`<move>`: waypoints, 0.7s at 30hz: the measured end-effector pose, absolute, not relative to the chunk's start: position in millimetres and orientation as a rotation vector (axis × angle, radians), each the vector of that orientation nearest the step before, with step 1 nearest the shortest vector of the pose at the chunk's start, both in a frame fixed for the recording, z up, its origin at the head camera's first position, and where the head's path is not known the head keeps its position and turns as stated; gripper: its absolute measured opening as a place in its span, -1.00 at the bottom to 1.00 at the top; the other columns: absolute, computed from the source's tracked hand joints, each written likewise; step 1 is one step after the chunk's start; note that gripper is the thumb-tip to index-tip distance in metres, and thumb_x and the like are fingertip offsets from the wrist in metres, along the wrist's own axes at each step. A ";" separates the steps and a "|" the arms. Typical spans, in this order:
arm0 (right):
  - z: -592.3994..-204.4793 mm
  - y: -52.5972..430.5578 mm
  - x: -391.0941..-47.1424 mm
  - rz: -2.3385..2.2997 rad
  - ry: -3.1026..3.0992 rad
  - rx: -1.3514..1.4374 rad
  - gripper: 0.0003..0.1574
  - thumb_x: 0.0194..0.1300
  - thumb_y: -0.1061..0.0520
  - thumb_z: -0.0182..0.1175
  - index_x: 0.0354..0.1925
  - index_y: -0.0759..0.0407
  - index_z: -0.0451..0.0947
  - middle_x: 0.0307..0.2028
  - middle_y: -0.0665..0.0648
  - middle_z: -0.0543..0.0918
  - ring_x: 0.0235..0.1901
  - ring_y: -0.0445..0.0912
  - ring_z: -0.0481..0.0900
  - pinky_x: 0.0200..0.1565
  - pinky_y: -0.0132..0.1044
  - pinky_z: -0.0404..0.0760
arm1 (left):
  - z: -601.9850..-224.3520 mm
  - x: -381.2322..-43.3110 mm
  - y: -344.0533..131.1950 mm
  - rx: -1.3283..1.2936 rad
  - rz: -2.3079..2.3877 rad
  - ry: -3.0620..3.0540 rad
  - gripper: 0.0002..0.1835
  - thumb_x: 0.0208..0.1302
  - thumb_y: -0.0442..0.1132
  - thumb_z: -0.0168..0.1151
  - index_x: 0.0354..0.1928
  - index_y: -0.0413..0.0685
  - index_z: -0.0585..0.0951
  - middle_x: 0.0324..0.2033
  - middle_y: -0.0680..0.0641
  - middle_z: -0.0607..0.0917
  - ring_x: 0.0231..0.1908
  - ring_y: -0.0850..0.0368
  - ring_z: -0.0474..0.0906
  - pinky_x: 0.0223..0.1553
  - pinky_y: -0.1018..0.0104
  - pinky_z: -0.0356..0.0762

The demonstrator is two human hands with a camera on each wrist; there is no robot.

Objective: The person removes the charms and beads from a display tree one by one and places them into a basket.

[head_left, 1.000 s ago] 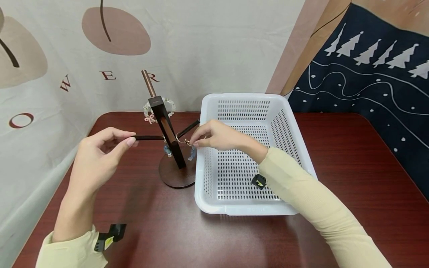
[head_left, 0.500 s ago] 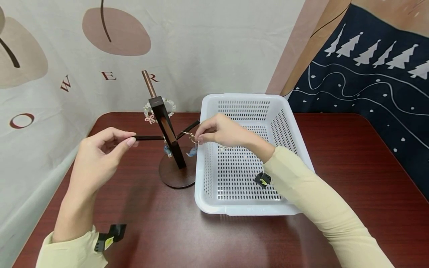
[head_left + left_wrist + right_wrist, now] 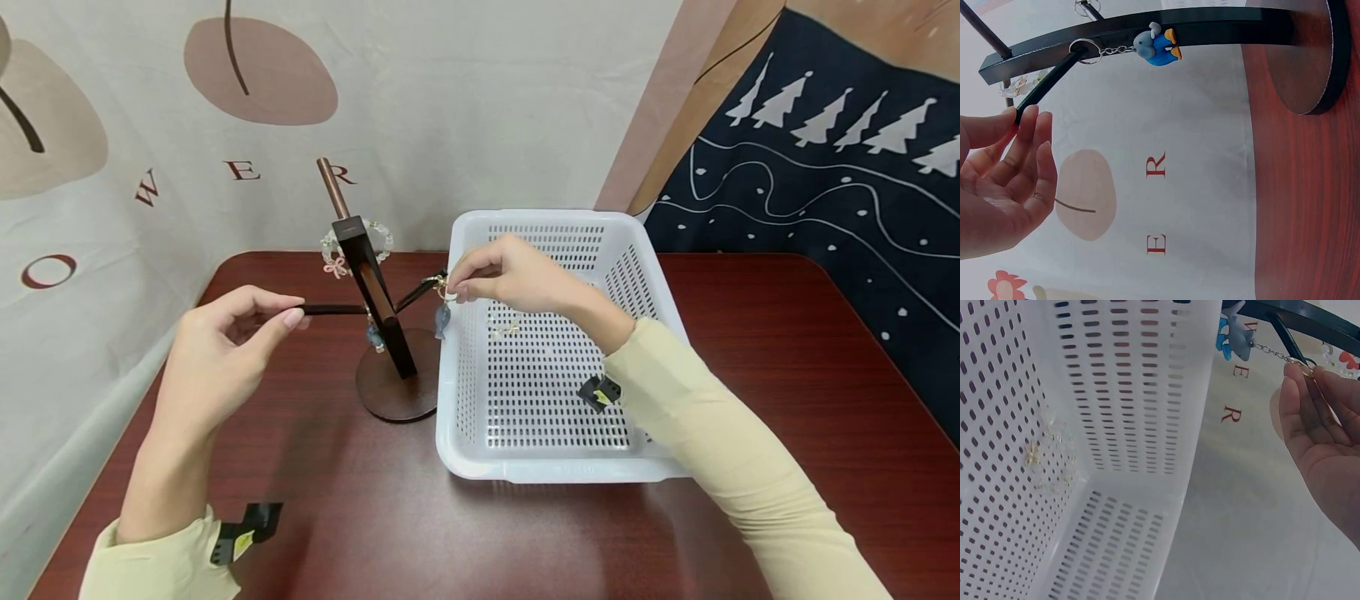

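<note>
My left hand (image 3: 225,350) pinches the tip of the left peg (image 3: 1047,81) on a dark wooden stand (image 3: 378,304). On that peg a keychain with a blue figure (image 3: 1159,47) hangs by its ring. Thumb and fingers of my right hand (image 3: 517,275) pinch the gold ring of another keychain, right at the outer end of the right peg (image 3: 416,293). Its blue-grey, fish-like charm (image 3: 442,321) dangles beside the basket's left rim; the right wrist view shows the charm (image 3: 1242,339) and its short chain.
A white perforated basket (image 3: 570,468) stands right of the stand, overlapping its round base (image 3: 397,400). Inside lies a clear beaded bracelet with a gold charm (image 3: 1032,453). Another beaded bracelet with a pink bow (image 3: 335,266) hangs near the stand's top. Cloth hangings back the table (image 3: 787,375).
My right hand has moved right and upward, bringing the keychain ring outward along the right peg to its end. The bracelet in the basket has come into view. My left hand stays put.
</note>
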State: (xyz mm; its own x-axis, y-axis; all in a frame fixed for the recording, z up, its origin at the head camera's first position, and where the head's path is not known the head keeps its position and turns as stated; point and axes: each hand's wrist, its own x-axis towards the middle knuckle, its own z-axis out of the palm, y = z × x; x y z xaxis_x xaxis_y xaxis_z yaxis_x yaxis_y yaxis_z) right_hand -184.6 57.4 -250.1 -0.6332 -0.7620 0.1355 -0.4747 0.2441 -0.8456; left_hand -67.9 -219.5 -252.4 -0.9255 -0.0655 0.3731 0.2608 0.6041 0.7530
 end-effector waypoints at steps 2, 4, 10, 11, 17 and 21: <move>-248.2 59.6 -185.2 -1.329 2.232 -1.146 -0.84 0.21 0.42 0.09 -0.28 0.45 0.60 -0.32 0.22 0.64 -0.31 0.01 0.60 -0.18 -0.30 0.53 | -252.5 -67.9 -219.3 -0.157 -1.238 -2.472 -0.89 0.14 -0.41 0.24 -0.30 -0.08 0.64 -0.53 0.34 0.63 -0.51 0.47 0.54 -0.44 0.63 0.34; -245.9 61.8 -185.5 -1.323 2.247 -1.143 -0.84 0.22 0.41 0.09 -0.28 0.44 0.60 -0.33 0.20 0.64 -0.32 0.00 0.59 -0.19 -0.29 0.53 | -252.4 -67.8 -219.1 -0.157 -1.235 -2.473 -0.90 0.14 -0.40 0.24 -0.29 -0.12 0.64 -0.54 0.33 0.63 -0.51 0.47 0.53 -0.44 0.63 0.34; -238.7 68.5 -187.4 -1.343 2.274 -1.143 -0.85 0.21 0.40 0.10 -0.28 0.41 0.61 -0.35 0.17 0.64 -0.33 -0.06 0.58 -0.19 -0.28 0.52 | -251.7 -67.3 -217.9 -0.150 -1.226 -2.478 -0.87 0.15 -0.38 0.24 -0.25 -0.27 0.63 -0.54 0.32 0.63 -0.50 0.46 0.54 -0.43 0.62 0.35; -238.0 69.6 -187.8 -1.357 2.267 -1.144 -0.85 0.21 0.41 0.10 -0.28 0.41 0.61 -0.36 0.18 0.64 -0.33 -0.05 0.58 -0.19 -0.27 0.52 | -251.8 -67.3 -217.9 -0.151 -1.226 -2.478 -0.87 0.15 -0.38 0.24 -0.25 -0.27 0.62 -0.53 0.33 0.63 -0.50 0.46 0.54 -0.43 0.62 0.35; -237.6 76.7 -190.9 -1.416 2.261 -1.146 -0.86 0.19 0.43 0.10 -0.29 0.44 0.60 -0.36 0.22 0.63 -0.32 0.00 0.59 -0.17 -0.25 0.53 | -252.9 -68.2 -219.3 -0.158 -1.237 -2.473 -0.88 0.15 -0.41 0.23 -0.26 -0.25 0.63 -0.53 0.33 0.63 -0.50 0.48 0.54 -0.42 0.64 0.34; -240.1 83.2 -193.8 -1.413 2.296 -1.116 -0.86 0.20 0.41 0.10 -0.29 0.41 0.60 -0.37 0.20 0.62 -0.33 0.00 0.57 -0.20 -0.26 0.51 | -251.7 -67.7 -218.0 -0.153 -1.226 -2.476 -0.88 0.16 -0.38 0.23 -0.26 -0.27 0.62 -0.54 0.32 0.64 -0.50 0.47 0.54 -0.42 0.63 0.35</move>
State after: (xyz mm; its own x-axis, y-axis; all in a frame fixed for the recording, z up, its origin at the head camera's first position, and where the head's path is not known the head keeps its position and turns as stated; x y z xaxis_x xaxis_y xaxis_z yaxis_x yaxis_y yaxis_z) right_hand -193.8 83.2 -240.1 -0.6860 -0.7020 0.1914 -0.4871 0.2477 -0.8375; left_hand -67.7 -218.0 -251.7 -0.9249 -0.0663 0.3745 0.2576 0.6152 0.7451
